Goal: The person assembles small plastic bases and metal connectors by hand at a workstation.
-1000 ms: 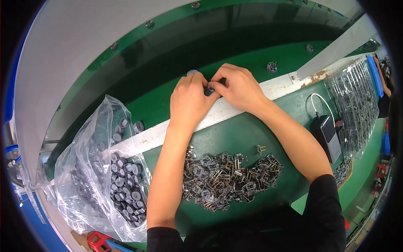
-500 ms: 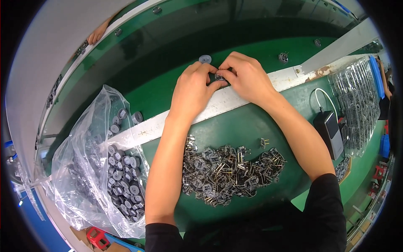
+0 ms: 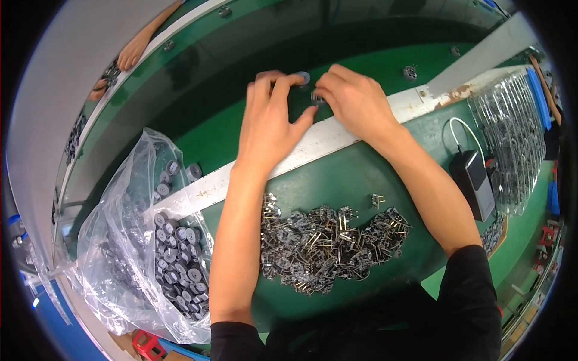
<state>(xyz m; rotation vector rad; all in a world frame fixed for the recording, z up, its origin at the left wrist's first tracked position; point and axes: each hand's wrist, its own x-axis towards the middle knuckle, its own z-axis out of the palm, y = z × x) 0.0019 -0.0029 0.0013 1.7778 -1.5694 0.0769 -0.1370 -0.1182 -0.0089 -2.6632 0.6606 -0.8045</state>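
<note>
My left hand is over the green belt beyond the white rail, thumb and fingers spread. Its index fingertip reaches a round grey cap, touching or just above it. My right hand pinches a small dark component between thumb and fingers, just right of the left thumb; the part is slightly blurred. Between my forearms lies a heap of small dark components with metal pins. One loose pinned component rests above the heap. Left of my left forearm, grey round caps fill a clear plastic bag.
A white rail runs between the near table and the green belt. Single components sit on the belt. At right are a black-and-grey power bank with a white cable and stacked clear trays. Another person's hand is at upper left.
My hands have moved apart. The left has let go of the component and opened toward the grey cap; the right keeps the component. Another person's hand has moved further into view.
</note>
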